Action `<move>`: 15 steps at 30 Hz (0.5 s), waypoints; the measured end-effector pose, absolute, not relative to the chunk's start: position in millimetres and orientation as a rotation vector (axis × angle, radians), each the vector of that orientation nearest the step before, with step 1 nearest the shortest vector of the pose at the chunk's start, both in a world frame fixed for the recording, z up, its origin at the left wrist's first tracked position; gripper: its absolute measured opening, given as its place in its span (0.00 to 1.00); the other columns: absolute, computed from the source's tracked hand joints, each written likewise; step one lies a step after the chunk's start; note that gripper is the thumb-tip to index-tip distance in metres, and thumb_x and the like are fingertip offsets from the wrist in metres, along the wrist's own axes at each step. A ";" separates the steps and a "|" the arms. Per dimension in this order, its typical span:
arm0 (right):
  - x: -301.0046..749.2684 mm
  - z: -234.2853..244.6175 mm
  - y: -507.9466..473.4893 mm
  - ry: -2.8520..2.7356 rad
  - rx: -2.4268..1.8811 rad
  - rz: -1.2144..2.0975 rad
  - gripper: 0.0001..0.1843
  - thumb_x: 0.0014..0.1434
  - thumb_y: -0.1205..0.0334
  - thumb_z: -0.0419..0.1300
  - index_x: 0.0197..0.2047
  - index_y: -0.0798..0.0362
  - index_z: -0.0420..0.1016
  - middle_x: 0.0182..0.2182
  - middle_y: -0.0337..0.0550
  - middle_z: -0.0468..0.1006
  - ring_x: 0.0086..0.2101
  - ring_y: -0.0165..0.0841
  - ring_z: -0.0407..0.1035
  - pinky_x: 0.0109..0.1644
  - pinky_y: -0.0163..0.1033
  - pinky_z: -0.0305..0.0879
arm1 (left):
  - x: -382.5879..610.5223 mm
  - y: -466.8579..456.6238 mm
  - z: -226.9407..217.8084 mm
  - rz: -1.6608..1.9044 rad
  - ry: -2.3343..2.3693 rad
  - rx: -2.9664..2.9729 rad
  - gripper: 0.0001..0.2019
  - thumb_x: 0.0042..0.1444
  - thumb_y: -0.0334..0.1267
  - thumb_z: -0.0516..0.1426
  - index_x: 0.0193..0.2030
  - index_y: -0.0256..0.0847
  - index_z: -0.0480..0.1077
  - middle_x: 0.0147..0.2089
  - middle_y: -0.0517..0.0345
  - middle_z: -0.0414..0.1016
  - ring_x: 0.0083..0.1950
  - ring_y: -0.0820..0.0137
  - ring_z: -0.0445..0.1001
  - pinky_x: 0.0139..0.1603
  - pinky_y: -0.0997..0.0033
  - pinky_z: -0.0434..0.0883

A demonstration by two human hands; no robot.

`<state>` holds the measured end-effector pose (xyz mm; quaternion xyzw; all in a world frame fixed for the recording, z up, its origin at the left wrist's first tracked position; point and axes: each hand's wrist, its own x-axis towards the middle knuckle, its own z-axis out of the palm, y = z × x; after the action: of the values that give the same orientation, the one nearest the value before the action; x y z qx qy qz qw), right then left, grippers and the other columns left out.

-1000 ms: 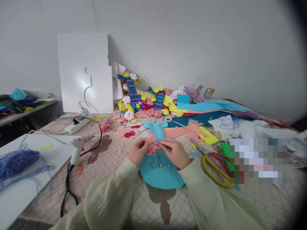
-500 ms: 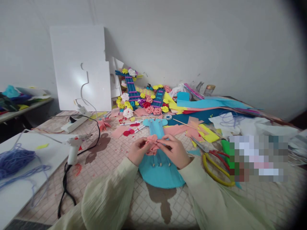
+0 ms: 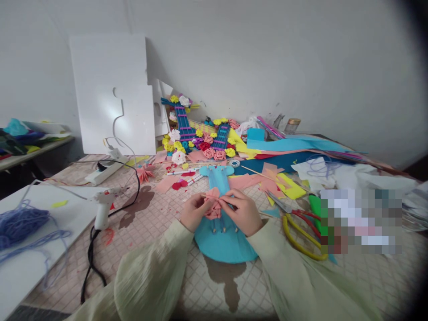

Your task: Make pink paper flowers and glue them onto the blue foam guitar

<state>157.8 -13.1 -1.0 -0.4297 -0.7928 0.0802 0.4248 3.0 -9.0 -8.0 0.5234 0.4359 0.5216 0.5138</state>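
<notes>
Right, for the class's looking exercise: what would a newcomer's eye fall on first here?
Probably the bright turquoise guitar-shaped piece at front centre, with a crumpled pink flower held over it between the person's left grip and right grip. Next, the heap of colourful flowers around dark blue ladder-like pieces at the back of the table, then the large white board standing at back left.

Left hand (image 3: 194, 211): one
Right hand (image 3: 242, 212): one
Held pink paper flower (image 3: 213, 212): one
Turquoise paper guitar (image 3: 225, 247): one
Dark-blue guitar necks (image 3: 183, 122): two
Hot glue gun (image 3: 103, 208): one
Power strip (image 3: 106, 173): one
Scissors (image 3: 287, 208): one pair
Lidded jar (image 3: 292, 126): one
White reel (image 3: 235, 163): one
Purple yarn tangles (image 3: 23, 225): two
</notes>
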 end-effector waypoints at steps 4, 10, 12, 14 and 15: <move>158.8 -2.4 -11.7 -1.988 -1.069 0.198 0.09 0.55 0.65 0.53 0.32 0.52 0.76 0.29 0.41 0.73 0.29 0.29 0.68 0.35 0.33 0.64 | 0.9 -5.8 -9.0 1.235 1.056 1.238 0.12 0.41 0.43 0.60 0.28 0.35 0.69 0.24 0.60 0.70 0.25 0.75 0.66 0.28 0.75 0.65; 164.0 -3.4 -9.9 -1.964 -1.021 0.171 0.09 0.55 0.63 0.53 0.30 0.53 0.75 0.29 0.42 0.73 0.29 0.30 0.69 0.33 0.34 0.64 | -21.2 -41.8 8.6 1.253 1.174 1.251 0.19 0.42 0.40 0.60 0.42 0.37 0.67 0.45 0.48 0.71 0.45 0.64 0.69 0.41 0.68 0.68; 165.5 -2.8 -9.2 -1.957 -1.000 0.164 0.10 0.55 0.63 0.53 0.30 0.52 0.75 0.28 0.42 0.73 0.28 0.31 0.69 0.31 0.34 0.64 | -42.8 -65.5 20.1 1.295 1.293 1.384 0.15 0.48 0.40 0.56 0.43 0.40 0.66 0.48 0.50 0.69 0.47 0.65 0.68 0.42 0.69 0.67; 166.5 -1.5 -9.4 -1.949 -0.988 0.170 0.10 0.55 0.63 0.53 0.30 0.52 0.75 0.28 0.42 0.73 0.28 0.31 0.69 0.30 0.34 0.64 | -75.5 -85.5 29.9 1.452 1.606 1.542 0.11 0.49 0.41 0.55 0.38 0.40 0.66 0.40 0.54 0.69 0.40 0.68 0.68 0.40 0.69 0.66; 166.7 -0.6 -9.8 -1.944 -0.987 0.177 0.10 0.55 0.62 0.53 0.30 0.52 0.75 0.28 0.42 0.73 0.28 0.31 0.69 0.29 0.35 0.63 | -95.3 -91.9 33.1 1.575 1.836 1.568 0.11 0.47 0.42 0.56 0.35 0.40 0.64 0.36 0.56 0.67 0.37 0.69 0.67 0.39 0.70 0.65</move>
<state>166.7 -9.8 -0.6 -0.4009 -0.7895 0.0720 0.4591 -95.3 -91.9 33.1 0.5394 0.6315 0.5418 0.1293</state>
